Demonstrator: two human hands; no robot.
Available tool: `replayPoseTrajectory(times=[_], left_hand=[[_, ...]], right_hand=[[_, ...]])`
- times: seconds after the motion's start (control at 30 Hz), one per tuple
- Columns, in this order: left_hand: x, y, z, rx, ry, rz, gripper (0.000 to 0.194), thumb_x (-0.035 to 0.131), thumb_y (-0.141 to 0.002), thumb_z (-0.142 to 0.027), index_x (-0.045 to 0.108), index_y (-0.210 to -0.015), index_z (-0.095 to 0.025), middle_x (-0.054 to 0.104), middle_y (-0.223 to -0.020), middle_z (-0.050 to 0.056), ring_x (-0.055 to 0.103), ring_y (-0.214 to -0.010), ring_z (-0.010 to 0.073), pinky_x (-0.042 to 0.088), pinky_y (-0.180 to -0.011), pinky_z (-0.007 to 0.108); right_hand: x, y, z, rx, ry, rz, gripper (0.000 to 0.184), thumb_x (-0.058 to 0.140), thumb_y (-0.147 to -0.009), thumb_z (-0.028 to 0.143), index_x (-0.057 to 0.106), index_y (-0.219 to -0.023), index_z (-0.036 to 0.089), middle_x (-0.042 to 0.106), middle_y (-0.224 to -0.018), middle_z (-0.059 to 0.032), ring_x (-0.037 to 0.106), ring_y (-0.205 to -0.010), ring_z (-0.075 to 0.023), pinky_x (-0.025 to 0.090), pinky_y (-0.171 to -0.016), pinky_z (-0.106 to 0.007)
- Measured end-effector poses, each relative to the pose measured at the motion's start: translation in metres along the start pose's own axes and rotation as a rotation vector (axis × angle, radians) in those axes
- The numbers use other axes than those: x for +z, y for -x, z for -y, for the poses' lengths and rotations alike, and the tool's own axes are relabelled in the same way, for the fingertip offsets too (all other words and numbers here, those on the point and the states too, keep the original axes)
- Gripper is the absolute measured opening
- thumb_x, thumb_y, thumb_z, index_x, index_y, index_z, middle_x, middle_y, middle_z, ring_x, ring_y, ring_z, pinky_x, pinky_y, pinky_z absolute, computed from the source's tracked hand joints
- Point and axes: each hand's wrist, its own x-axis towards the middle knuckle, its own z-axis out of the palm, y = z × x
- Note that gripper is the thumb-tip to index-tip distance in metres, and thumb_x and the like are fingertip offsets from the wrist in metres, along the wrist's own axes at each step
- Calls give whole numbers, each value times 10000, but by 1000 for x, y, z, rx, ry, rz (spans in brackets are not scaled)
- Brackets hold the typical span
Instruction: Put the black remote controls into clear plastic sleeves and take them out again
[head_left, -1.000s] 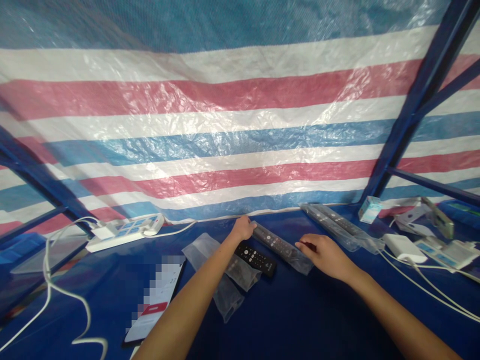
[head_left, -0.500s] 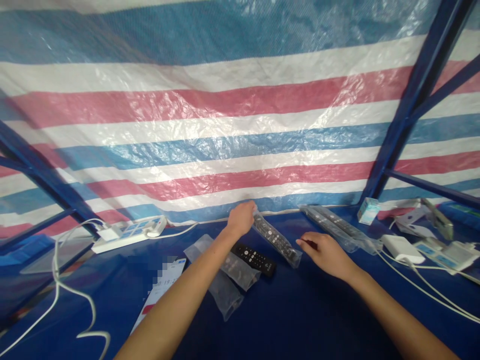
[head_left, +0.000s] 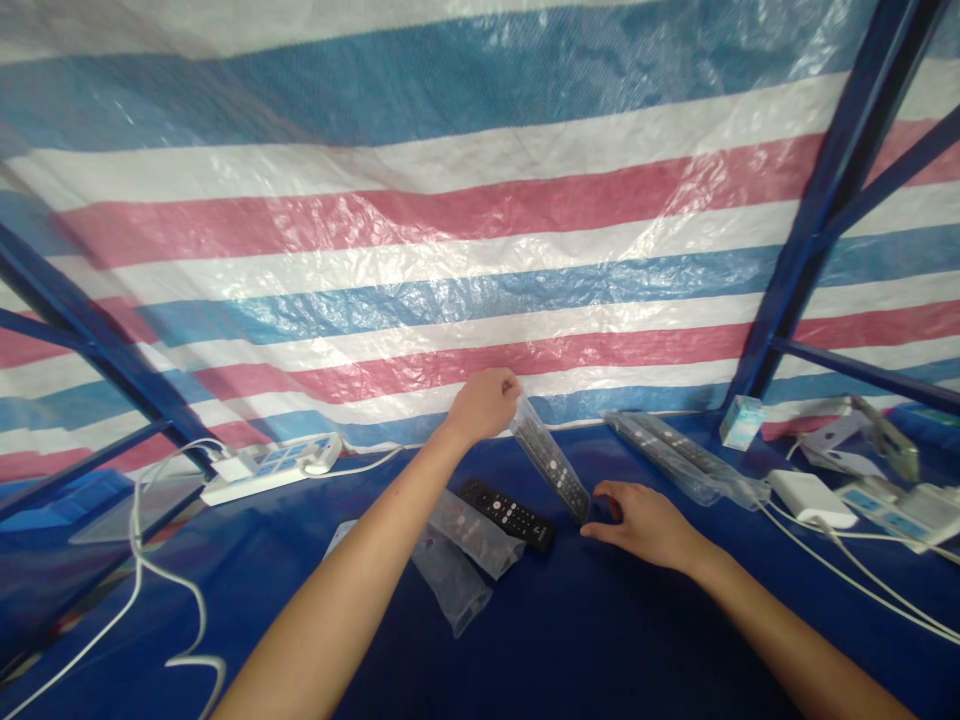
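My left hand (head_left: 486, 405) pinches the top end of a clear plastic sleeve with a black remote control (head_left: 553, 465) inside. The sleeved remote hangs tilted, its lower end close to my right hand (head_left: 637, 522). That hand is open, thumb and fingers apart around the space beside the remote's lower end; whether it touches the plastic I cannot tell. Below my left wrist lies a bare black remote (head_left: 510, 513) on the blue table. Against it rest a frosted plastic sleeve (head_left: 480, 535) and another sleeve (head_left: 452, 585), both partly behind my left forearm.
Two sleeved remotes (head_left: 671, 455) lie at the back right, near a small light-blue box (head_left: 742, 422). White chargers (head_left: 812, 498) and cables are at far right. A power strip (head_left: 274, 467) stands at left. A phone (head_left: 339, 538) is mostly hidden by my left arm.
My left hand has raised the top end of the sleeved remote, which now tilts more steeply. My right hand has opened, with its thumb and fingers farther apart near the lower end.
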Motion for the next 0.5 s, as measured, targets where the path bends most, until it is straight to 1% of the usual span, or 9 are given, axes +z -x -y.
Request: replayPoseTrajectory(times=[0.13, 0.33, 0.4, 0.5], left_hand=[[-7, 2, -13, 39, -15, 2, 185, 467, -837, -184, 638, -774, -157, 662, -747, 38, 584, -708, 164, 425, -675, 271], [-18, 5, -30, 86, -47, -30, 193, 464, -853, -203, 615, -738, -168, 626, -703, 22, 566, -693, 162, 415, -675, 276], [-21, 5, -34, 90, -43, -50, 202, 461, -862, -204, 611, -733, -166, 609, -682, 17, 555, -673, 158, 405, -663, 276], [-28, 6, -39, 78, -38, -96, 194, 465, -867, -200, 624, -761, -164, 612, -693, 18, 553, -676, 154, 398, -677, 280]], right_hand=[[6, 0, 4, -5, 17, 12, 319, 682, -740, 462, 645, -936, 213, 666, -739, -24, 615, -660, -188, 321, -554, -252], [11, -2, 2, -8, -16, -14, 281, 678, -747, 437, 641, -934, 230, 659, -727, -6, 612, -654, -182, 323, -549, -249], [14, -3, 2, -20, -32, -32, 241, 659, -767, 418, 632, -913, 229, 655, -728, -2, 606, -647, -173, 320, -546, -246], [19, -4, 4, -29, -41, -56, 176, 636, -781, 386, 607, -825, 218, 647, -730, -1, 591, -634, -158, 320, -545, -242]])
